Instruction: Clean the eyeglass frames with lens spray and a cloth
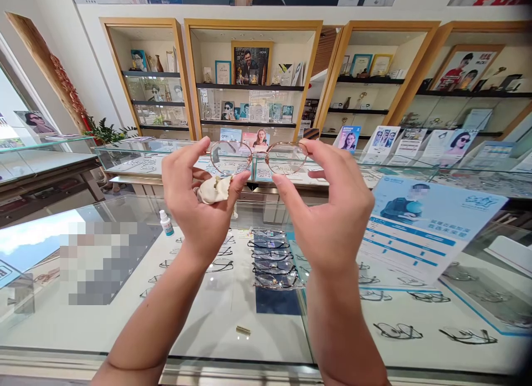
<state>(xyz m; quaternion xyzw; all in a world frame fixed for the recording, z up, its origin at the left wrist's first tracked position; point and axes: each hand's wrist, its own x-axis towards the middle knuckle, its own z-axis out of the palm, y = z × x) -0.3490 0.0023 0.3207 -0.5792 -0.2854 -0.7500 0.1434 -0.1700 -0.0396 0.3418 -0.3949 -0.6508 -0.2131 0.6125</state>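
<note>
Raised above the glass counter, a pair of thin-rimmed round eyeglasses (266,155) spans the gap between my two hands. My left hand (199,197) pinches the left side of the frame between thumb and index finger. Tucked in the curled fingers of that same hand is a crumpled cream cloth (215,190). At the other end, my right hand (332,209) grips the right rim with thumb and index finger. Both lenses face me, with the far counter showing through them.
The glass display counter (208,330) holds a row of eyeglasses (272,261) below my hands. A small white spray bottle (166,222) stands at left. A blue-and-white sign (419,225) leans at right. A small gold piece (243,330) lies near the front edge.
</note>
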